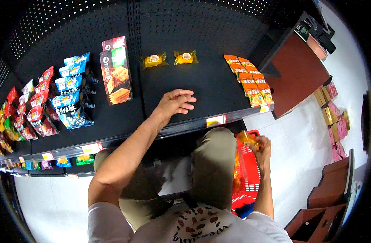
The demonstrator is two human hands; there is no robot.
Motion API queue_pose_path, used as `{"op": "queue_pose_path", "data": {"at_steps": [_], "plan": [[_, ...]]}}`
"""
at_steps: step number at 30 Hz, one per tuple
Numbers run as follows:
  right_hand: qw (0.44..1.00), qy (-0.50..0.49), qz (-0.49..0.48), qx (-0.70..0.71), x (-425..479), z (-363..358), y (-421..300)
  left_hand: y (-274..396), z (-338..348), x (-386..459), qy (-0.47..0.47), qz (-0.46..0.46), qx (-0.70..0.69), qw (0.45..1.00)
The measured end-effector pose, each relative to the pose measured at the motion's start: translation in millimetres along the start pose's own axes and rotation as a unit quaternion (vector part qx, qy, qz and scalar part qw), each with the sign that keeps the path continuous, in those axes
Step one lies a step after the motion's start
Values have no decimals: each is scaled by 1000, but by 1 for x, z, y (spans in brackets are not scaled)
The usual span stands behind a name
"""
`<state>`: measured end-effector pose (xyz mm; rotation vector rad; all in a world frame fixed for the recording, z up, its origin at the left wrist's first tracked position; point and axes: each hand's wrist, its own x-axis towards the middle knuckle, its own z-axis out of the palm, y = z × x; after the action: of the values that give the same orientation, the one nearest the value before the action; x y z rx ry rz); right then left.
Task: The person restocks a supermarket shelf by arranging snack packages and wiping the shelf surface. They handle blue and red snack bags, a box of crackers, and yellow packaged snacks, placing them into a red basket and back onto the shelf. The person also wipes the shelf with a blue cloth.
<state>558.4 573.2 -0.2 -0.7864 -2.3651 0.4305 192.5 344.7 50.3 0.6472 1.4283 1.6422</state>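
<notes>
My left hand [177, 102] is over the front part of the black shelf [203, 88], holding nothing, its fingers loosely bent and apart. Two yellow-wrapped snack packets, one on the left [154, 60] and one on the right [185, 57], lie farther back on that shelf. At my right side, my right hand [263, 148] grips a yellow snack packet [246, 139] at the far end of a red plastic shopping basket [248, 170]. Inside the basket are more yellow-orange packets [236, 174], partly hidden by my knee.
Orange pouches [251, 82] stand in rows at the shelf's right end. Left of my hand are biscuit boxes [116, 76], blue snack bags [70, 103] and red bags [41, 118]. Price tags [216, 121] line the front edge. A brown counter [303, 73] and pink-and-gold boxes [335, 121] are at right.
</notes>
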Motion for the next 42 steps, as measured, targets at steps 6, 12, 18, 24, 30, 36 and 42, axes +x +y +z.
{"op": "queue_pose_path", "data": {"at_steps": [6,12,18,24,30,36,42], "plan": [[992,-113,61,17,-37,9,49,2,-17,9,83,10,-23,996],[978,-60,14,200,69,36,-53,9,-43,19,207,39,-73,975],[958,-119,-164,202,164,90,-187,8,-56,27,244,55,-119,961],[940,-151,-278,128,235,183,-249,5,-58,25,258,47,-151,953],[940,-138,-310,22,276,247,-290,10,-50,18,243,31,-157,957],[938,-162,-301,-65,288,275,-293,5,-51,24,260,29,-161,952],[935,-202,-279,-86,261,248,-283,-2,-57,27,316,15,-123,941]]}}
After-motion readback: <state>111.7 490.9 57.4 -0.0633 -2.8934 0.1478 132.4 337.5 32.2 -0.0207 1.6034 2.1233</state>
